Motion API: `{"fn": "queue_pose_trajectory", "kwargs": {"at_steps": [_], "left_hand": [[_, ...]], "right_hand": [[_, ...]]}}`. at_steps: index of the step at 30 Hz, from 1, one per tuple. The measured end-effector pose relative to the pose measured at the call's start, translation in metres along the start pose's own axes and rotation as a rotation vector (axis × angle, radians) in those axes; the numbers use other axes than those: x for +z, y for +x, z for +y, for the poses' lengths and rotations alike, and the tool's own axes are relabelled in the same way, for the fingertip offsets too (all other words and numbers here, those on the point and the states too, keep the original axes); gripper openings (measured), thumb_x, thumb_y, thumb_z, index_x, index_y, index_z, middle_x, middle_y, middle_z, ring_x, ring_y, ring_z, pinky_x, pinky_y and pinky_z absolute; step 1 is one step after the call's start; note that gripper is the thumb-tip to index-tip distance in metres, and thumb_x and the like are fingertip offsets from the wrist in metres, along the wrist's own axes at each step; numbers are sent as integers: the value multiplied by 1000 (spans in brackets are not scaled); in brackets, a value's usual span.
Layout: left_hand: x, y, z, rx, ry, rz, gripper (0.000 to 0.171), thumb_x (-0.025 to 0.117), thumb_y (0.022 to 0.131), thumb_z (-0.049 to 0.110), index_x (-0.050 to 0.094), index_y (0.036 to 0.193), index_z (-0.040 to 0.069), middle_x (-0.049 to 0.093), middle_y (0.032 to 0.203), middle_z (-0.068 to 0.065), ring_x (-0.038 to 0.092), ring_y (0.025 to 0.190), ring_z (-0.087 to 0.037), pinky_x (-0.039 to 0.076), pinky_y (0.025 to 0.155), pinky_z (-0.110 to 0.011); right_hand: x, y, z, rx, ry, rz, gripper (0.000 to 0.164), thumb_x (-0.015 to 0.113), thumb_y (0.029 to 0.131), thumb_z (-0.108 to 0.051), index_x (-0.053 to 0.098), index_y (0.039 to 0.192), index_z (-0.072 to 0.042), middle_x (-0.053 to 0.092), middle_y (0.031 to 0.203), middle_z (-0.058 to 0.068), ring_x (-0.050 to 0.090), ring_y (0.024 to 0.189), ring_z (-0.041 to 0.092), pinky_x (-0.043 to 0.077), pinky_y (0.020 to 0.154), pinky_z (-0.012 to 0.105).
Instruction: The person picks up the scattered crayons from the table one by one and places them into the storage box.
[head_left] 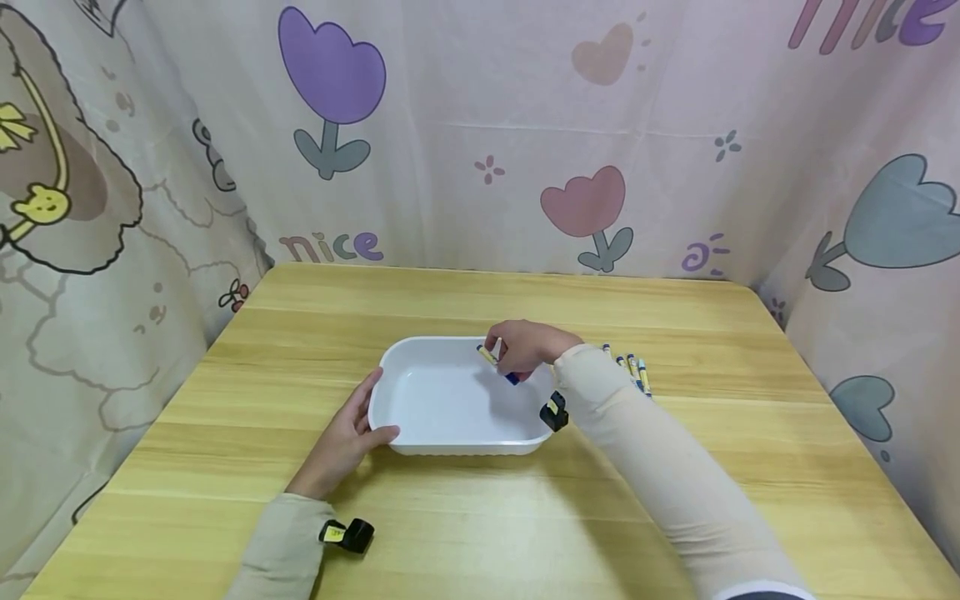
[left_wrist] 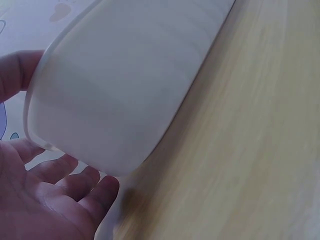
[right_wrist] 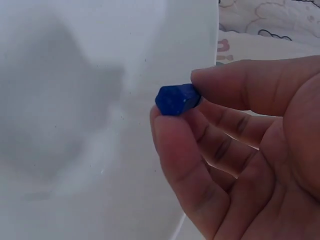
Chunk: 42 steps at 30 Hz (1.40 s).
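A white rectangular tray point(head_left: 442, 400) with rounded corners sits on the table. My left hand point(head_left: 351, 433) holds it at the left end, thumb over the rim and fingers along the outer wall; the left wrist view shows the fingers point(left_wrist: 102, 192) against that wall. Over the tray's right part, my right hand point(head_left: 525, 346) pinches a crayon point(head_left: 487, 354) with a yellow wrapper and blue ends. In the right wrist view, the crayon's blue six-sided end point(right_wrist: 172, 100) points at the camera between thumb and fingertips.
Several similar crayons point(head_left: 633, 367) lie on the wooden table point(head_left: 465, 533) just right of the tray, partly hidden by the right sleeve. A printed curtain point(head_left: 450, 167) hangs behind the table and along its sides. Each wrist carries a small black camera point(head_left: 358, 536).
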<state>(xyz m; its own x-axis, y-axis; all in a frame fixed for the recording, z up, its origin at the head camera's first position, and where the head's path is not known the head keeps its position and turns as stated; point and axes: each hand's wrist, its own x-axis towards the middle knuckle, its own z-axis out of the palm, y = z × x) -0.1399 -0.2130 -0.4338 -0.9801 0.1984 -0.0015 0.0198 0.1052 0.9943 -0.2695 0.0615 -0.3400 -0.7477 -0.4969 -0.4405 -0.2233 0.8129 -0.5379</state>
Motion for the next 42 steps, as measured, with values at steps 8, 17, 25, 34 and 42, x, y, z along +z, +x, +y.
{"fn": "queue_pose_trajectory", "kwargs": {"at_steps": [8,17,25,34,42], "left_hand": [[0,1,0,12,7,7,92,69,88,5,9,157,11,9,160,-19,26,139,-40,41,92,-14],[2,3,-2,-4,-11,9,93,69,87,2,9,157,10,9,160,-19,25,139,-41,40,93,-15],[2,1,-2,-9,-12,12,92,69,87,2,9,157,10,8,160,-18,24,140,-41,39,96,-20],[1,0,-1,-18,1,16,91,68,87,1,10,157,10,10,160,-19,25,140,-41,38,96,-18],[1,-1,1,-13,11,18,90,68,88,2,10,157,11,10,160,-20,25,140,-42,38,97,-21]], "right_hand": [[5,7,-7,29,-31,-29,39,67,90,-5,56,127,-9,56,106,11,64,81,21,56,63,25],[12,10,-7,41,-37,-35,38,66,89,-2,57,125,-9,57,104,10,64,78,21,55,64,26],[15,11,-8,29,-49,-25,39,65,89,-2,56,126,-8,58,103,10,63,76,19,55,64,25],[7,6,-7,44,-39,-10,42,66,91,-7,55,131,-9,59,102,9,62,79,19,55,66,26],[-14,-6,1,-21,10,58,39,64,94,-14,54,131,-6,59,101,11,63,77,21,56,65,28]]}}
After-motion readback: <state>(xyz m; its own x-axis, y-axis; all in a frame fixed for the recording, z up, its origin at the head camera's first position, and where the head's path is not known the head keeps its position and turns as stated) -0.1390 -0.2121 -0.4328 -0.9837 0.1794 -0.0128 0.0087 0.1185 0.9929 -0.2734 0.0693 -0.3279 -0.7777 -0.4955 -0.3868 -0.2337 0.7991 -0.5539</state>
